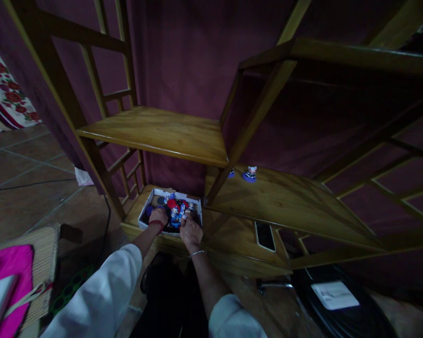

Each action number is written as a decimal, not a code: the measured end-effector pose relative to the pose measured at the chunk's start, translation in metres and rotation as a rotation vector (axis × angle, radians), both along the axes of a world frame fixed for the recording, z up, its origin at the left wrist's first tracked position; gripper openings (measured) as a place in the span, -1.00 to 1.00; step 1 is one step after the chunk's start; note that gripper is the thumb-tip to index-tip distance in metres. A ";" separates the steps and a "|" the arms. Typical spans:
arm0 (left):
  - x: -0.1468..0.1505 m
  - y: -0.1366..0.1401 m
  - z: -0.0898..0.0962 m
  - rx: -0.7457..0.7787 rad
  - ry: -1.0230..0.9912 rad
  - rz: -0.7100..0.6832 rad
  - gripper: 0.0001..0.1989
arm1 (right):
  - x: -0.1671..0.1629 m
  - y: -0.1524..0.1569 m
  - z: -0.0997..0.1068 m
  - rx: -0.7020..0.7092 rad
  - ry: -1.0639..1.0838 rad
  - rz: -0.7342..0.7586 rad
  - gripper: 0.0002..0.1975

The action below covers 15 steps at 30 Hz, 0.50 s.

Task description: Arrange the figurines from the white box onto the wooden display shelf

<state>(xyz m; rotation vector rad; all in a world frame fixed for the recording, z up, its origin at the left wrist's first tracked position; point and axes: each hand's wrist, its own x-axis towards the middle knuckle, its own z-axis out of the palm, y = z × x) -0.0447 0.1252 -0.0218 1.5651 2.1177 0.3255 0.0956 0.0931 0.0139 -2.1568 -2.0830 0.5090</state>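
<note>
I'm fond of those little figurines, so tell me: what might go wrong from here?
The left hand and right hand are both at the crowded figurines, so pieces might rub or get scuffed. The box sits near the front edge of the low wooden shelf, so a tug might tip it off.

Figurines (pixel 175 211) in box (pixel 158 192), phone (pixel 265 235) to right

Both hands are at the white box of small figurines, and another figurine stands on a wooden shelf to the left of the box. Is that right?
Not quite: that figurine stands on a wooden shelf to the right of the box, as the head view shows. The rest holds.
</note>
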 end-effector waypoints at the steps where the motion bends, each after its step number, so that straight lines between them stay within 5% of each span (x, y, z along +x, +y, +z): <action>1: 0.001 0.000 -0.001 0.008 0.021 -0.014 -0.77 | 0.000 0.000 0.000 0.007 -0.004 0.000 -0.63; 15: 0.012 -0.011 0.017 -0.002 0.158 0.001 -0.67 | 0.000 0.001 -0.001 -0.012 0.008 -0.013 -0.66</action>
